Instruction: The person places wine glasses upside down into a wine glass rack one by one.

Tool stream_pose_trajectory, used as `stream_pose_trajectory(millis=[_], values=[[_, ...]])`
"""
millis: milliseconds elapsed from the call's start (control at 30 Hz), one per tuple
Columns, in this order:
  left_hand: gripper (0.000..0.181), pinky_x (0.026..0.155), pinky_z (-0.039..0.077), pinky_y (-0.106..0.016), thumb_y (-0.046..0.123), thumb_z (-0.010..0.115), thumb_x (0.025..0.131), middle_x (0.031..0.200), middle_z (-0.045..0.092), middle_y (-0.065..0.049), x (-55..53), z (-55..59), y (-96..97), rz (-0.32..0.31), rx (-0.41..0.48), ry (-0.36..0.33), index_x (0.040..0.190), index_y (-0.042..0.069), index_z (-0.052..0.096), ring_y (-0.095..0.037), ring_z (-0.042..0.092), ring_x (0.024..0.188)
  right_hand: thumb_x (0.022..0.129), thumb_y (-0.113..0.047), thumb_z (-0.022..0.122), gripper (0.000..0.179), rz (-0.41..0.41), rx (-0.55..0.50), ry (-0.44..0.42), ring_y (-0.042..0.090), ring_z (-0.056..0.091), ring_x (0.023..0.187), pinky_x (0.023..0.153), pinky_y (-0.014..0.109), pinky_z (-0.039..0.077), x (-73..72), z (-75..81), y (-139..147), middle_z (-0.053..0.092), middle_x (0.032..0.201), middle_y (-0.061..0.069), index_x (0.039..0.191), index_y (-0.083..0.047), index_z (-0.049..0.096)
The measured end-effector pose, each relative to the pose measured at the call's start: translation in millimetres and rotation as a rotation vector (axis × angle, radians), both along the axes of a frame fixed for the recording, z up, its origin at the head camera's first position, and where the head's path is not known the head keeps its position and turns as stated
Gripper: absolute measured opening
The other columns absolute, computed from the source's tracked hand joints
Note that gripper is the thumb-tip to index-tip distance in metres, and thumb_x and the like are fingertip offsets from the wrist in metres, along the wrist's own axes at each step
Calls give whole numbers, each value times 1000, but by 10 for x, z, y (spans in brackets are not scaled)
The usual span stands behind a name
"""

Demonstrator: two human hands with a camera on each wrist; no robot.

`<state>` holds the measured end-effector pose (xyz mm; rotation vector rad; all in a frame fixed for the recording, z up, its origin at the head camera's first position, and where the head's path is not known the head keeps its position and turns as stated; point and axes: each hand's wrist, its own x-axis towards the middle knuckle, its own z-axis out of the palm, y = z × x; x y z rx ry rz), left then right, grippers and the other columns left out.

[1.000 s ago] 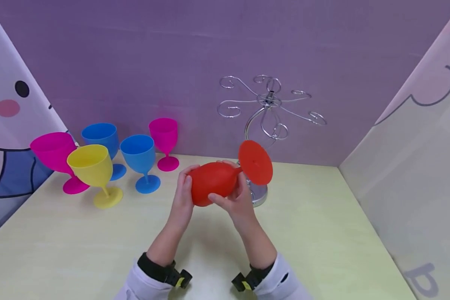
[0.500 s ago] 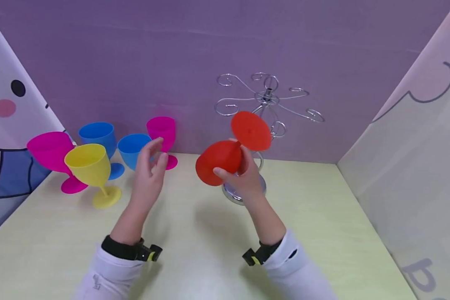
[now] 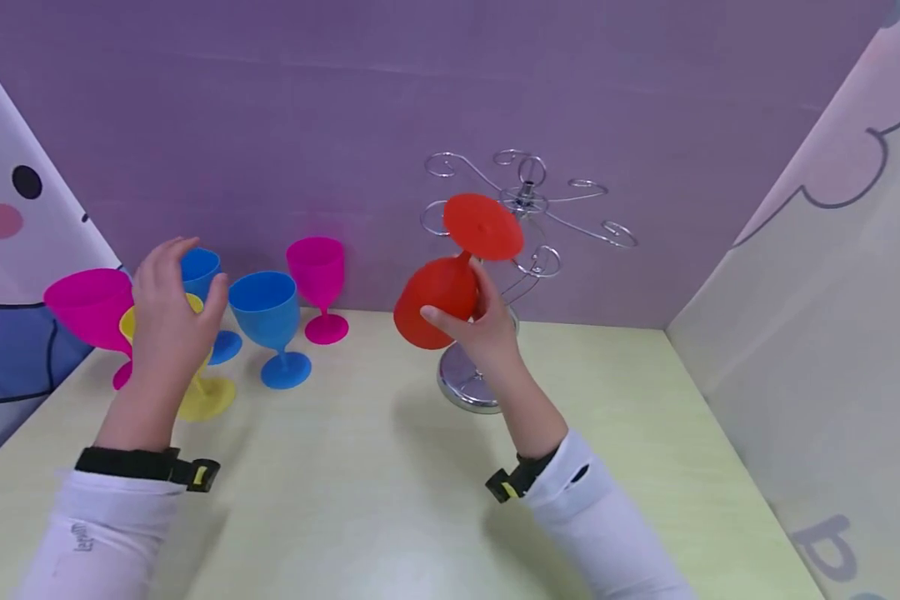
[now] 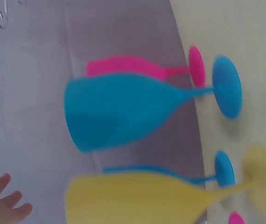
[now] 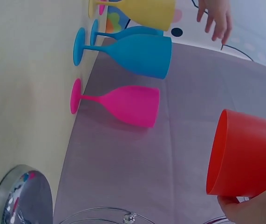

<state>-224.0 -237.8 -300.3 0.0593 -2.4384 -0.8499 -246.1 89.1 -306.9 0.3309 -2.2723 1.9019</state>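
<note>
My right hand (image 3: 487, 333) grips a red plastic goblet (image 3: 438, 300) by its bowl, upside down and tilted, with its round foot upward. The goblet is in front of a chrome stand (image 3: 465, 385) with curled wire arms and overlaps one of them in the head view. In the right wrist view the red goblet's mouth (image 5: 216, 154) faces the table. My left hand (image 3: 167, 312) is raised with loosely spread fingers and holds nothing. It covers part of a yellow goblet (image 3: 208, 400), which stands upright on the table. Behind that are a magenta goblet (image 3: 90, 308) and a blue goblet (image 3: 200, 268).
Right of the yellow goblet stand a second blue goblet (image 3: 266, 310) and a second magenta goblet (image 3: 317, 271), both upright. A purple backdrop (image 3: 375, 125) rises behind the pale table (image 3: 360, 467). A light printed panel (image 3: 817, 333) borders the right side.
My left hand has let go of the red goblet and moved left to the yellow goblet. My right hand has raised the red goblet and turned its mouth further down.
</note>
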Motion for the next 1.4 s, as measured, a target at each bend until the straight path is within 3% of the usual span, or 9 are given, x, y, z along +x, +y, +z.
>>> stream_pose_trajectory(millis=[133, 267, 567, 1033, 1400], values=[[64, 96, 28, -68, 38, 39, 94, 151, 9, -14, -36, -1, -164, 45, -82, -91, 146, 17, 10, -35, 3, 136, 72, -31, 76, 80, -37, 19, -30, 19, 42, 116, 82, 41, 51, -36, 54, -8, 45, 131, -1, 138, -30, 31], [67, 100, 17, -69, 41, 39, 93, 151, 6, -17, -80, -28, -248, 64, -133, -135, 146, 14, 9, -40, 2, 135, 72, -32, 76, 81, -59, 14, -57, 19, 42, 115, 82, 40, 51, -55, 97, -12, 45, 130, -1, 139, -29, 29], [78, 98, 16, -71, 54, 36, 91, 147, 0, -29, -208, -123, -371, 68, -235, -302, 144, 4, 7, -51, 1, 131, 70, -35, 77, 84, -92, -65, -106, 17, 42, 115, 82, 39, 51, -136, 126, -1, 43, 131, -2, 139, -31, 29], [86, 96, 17, -73, 64, 33, 87, 143, 6, -34, -301, -247, -420, 31, -319, -376, 143, 2, 10, -53, 1, 129, 70, -38, 76, 84, -93, 2, -124, 20, 42, 115, 81, 41, 51, -241, 178, -65, 43, 132, -1, 139, -29, 29], [83, 94, 19, -73, 60, 34, 89, 137, 13, -38, -296, -233, -455, 65, -348, -418, 140, -2, 15, -57, 8, 125, 70, -35, 77, 82, -81, -17, -159, 20, 43, 113, 80, 40, 52, -287, 183, -146, 45, 130, 0, 138, -28, 32]])
